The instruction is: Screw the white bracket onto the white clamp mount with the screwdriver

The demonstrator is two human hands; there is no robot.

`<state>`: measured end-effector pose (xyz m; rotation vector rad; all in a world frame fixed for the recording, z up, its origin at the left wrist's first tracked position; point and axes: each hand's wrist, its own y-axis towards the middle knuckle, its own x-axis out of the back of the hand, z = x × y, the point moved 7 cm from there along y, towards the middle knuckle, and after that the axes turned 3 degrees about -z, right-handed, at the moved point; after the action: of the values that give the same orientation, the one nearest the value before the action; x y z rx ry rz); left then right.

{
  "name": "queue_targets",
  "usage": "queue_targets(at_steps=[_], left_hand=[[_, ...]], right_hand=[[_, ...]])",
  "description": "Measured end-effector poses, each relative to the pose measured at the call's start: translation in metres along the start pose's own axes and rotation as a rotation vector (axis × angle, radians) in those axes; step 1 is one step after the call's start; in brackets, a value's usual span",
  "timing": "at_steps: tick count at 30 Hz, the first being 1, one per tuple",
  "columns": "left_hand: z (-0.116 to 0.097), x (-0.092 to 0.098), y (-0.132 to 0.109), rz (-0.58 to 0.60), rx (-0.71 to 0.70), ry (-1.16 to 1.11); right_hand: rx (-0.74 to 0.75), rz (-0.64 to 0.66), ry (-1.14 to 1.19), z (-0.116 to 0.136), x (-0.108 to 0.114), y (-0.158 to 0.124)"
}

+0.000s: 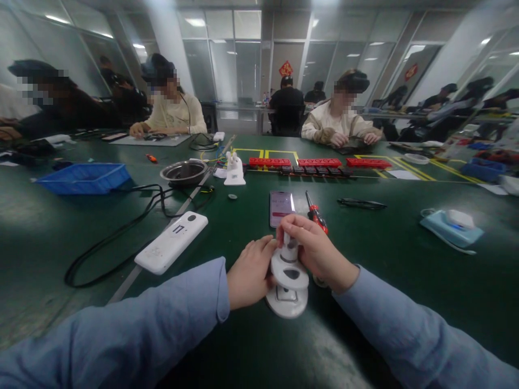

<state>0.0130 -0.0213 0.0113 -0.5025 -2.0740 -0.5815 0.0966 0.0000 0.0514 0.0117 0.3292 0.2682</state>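
A white stand with a round base (287, 306) sits upright on the green table in front of me. My left hand (252, 272) is closed about its left side, thumb against the white body. With bent fingers, my right hand (311, 244) grips the upper part of the same stand, and its fingertips hide some of the top. Just behind the hands lies a smartphone (281, 204) with its screen lit. A screwdriver (317, 215) with a red and black handle lies beside the phone, its handle end close to my right hand.
Left of me are a white power bank (172, 243), black cable, a metal bowl (184, 174) and a blue tray (87, 180). Another white device (234, 170) and red racks (319, 162) stand farther back. Tweezers (362, 203) and a light-blue case (451, 229) lie right. Several people sit opposite.
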Motion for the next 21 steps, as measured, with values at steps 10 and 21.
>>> queue_targets(at_steps=[10, 21], left_hand=[[-0.003, 0.002, 0.001, 0.004, -0.049, -0.052], [-0.008, 0.004, -0.001, -0.018, -0.062, 0.018]], right_hand=[[-0.015, 0.174, -0.112, -0.002, -0.013, -0.012], [0.021, 0.165, -0.136, -0.003, -0.01, -0.011]])
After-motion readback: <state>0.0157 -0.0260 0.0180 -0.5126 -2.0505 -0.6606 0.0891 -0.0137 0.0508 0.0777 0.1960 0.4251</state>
